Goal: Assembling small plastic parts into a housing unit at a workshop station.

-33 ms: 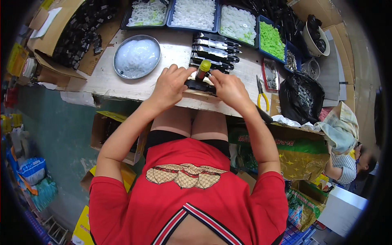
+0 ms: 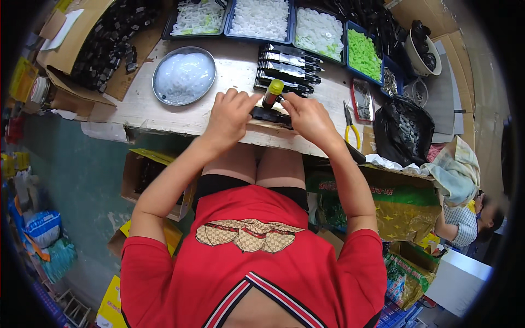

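My right hand point(image 2: 313, 117) is closed around the handle of a mallet point(image 2: 274, 88) with a yellow face and dark head. The black end of its handle point(image 2: 356, 154) sticks out past my wrist. The mallet head stands just above a long black part point(image 2: 270, 115) near the table's front edge. Curled fingers of my left hand point(image 2: 232, 113) are at the part's left end; what they pinch, if anything, is hidden. Behind the mallet lies a stack of black, shiny long parts point(image 2: 287, 68).
A round metal dish point(image 2: 210, 90) with whitish pieces stands left. Along the back are trays of white pieces point(image 2: 260, 21) and green pieces point(image 2: 362, 53). Yellow-handled pliers point(image 2: 353, 131), a clear red-edged box point(image 2: 363, 101) and a black bag point(image 2: 402, 128) lie right. A person point(image 2: 462, 224) is beyond.
My left hand has shifted very slightly, and the mallet and black part have moved a touch to the right. My right hand keeps its grip.
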Demonstrator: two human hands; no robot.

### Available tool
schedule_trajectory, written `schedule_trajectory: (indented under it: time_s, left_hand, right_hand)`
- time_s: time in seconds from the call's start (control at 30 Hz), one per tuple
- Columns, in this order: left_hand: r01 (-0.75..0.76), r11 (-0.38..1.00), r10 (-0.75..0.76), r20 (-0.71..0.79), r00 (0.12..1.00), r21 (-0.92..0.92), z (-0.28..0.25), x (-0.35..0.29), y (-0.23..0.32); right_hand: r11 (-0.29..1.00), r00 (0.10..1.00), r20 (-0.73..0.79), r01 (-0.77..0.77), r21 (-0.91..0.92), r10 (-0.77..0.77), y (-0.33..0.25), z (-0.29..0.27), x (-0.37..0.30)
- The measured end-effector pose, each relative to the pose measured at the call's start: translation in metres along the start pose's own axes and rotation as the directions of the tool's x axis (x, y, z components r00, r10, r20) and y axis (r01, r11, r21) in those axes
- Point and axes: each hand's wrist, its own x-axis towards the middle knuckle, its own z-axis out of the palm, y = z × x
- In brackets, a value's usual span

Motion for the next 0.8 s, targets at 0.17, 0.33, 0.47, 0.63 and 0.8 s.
schedule_trajectory:
  time_s: [0.17,0.33,0.47,0.63,0.8]
  left_hand:
    - [-0.103,0.994,0.111,-0.213,0.971,0.047,0.020,-0.027,0.038]
    - [-0.098,0.989,0.114,-0.157,0.981,0.108,0.039,-0.038,0.043]
    - [-0.129,0.982,0.148,-0.139,0.979,0.138,0.039,-0.043,0.039]
    - [-0.157,0.987,0.161,-0.157,0.974,0.039,0.033,-0.039,0.037]
    - [-0.196,0.981,0.192,-0.204,0.960,0.001,0.016,-0.014,0.016]
  right_hand:
    - [0.965,0.928,-0.363,0.170,0.197,-0.090,-0.014,-0.007,-0.006]
    - [0.992,0.992,-0.053,0.111,-0.064,-0.115,-0.022,0.018,0.008]
    - [0.947,0.959,-0.267,0.173,0.271,-0.099,-0.038,0.005,0.001]
    - [0.992,0.991,-0.064,0.113,-0.050,-0.116,-0.028,0.015,0.009]
    - [0.991,0.915,-0.401,0.012,0.133,0.043,0.019,-0.004,-0.025]
